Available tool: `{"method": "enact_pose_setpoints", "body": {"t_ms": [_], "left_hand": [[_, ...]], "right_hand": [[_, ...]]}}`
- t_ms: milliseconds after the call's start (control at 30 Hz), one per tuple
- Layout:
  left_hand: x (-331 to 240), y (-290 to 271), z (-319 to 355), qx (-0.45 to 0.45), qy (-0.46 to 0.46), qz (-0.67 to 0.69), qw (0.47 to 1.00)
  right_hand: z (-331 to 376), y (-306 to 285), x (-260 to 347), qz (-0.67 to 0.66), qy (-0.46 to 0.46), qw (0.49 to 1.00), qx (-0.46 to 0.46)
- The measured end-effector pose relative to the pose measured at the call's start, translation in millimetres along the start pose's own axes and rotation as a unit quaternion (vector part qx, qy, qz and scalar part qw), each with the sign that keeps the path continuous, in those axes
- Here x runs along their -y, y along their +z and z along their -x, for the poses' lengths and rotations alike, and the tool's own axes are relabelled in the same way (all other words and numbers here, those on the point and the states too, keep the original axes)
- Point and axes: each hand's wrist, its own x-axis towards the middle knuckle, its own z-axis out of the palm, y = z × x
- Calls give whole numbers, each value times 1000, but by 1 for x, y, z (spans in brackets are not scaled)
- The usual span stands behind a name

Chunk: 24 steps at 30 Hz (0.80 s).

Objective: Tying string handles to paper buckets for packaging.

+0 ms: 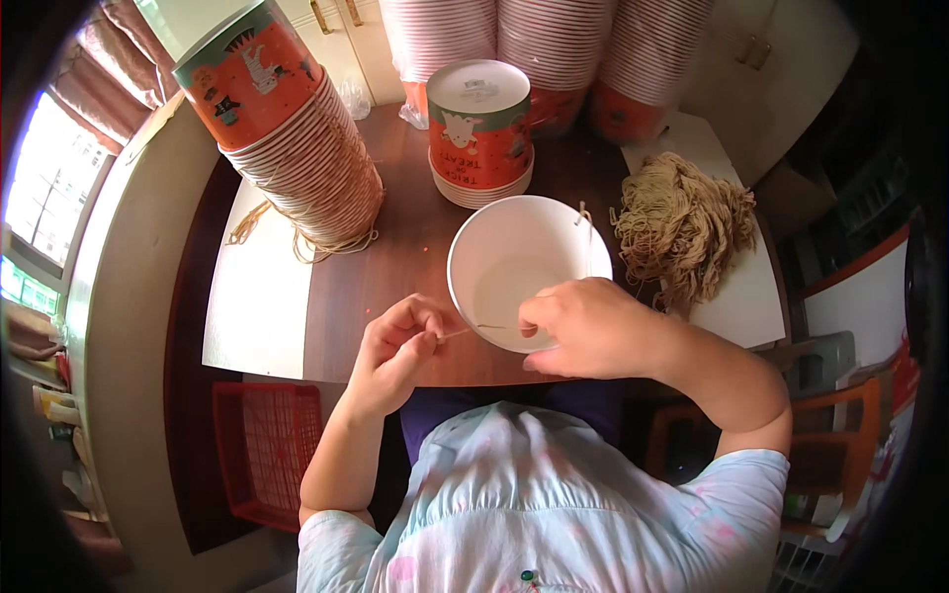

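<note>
A white paper bucket (504,242) lies tilted at the table's near edge, its open mouth toward me. Close to its near left rim, my left hand (400,346) pinches a thin tan cord (457,334) between thumb and fingertips. My right hand (593,326) reaches over the near right rim, its curled fingers at the stretch of cord that shows against the inner wall. Its fingertips are partly hidden. At the far right rim, a knotted cord end (583,212) sticks up and the cord hangs down the inside.
A leaning stack of orange printed buckets (297,148) with cords stands left. Another orange bucket stack (479,128) is upside down behind the white one. Tall wrapped stacks (554,49) line the back. A heap of tan cords (682,227) lies right. A red crate (267,450) sits below left.
</note>
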Motion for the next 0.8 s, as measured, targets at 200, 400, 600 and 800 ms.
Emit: {"method": "enact_pose_setpoints", "body": {"t_ms": [200,400,600,800], "left_hand": [[9,20,-12,-63,-41,84,994],[10,28,-16,-86,-51,35,994],[2,21,-9,-39,-104,191,975],[7,15,-4,-34,-56,79,995]], "right_hand": [[-2,-19,5,48,-63,997,-21],[-40,-32,12,21,-233,970,-74],[-68,-30,11,-170,-143,975,6],[-58,0,3,20,-167,928,-333]]}}
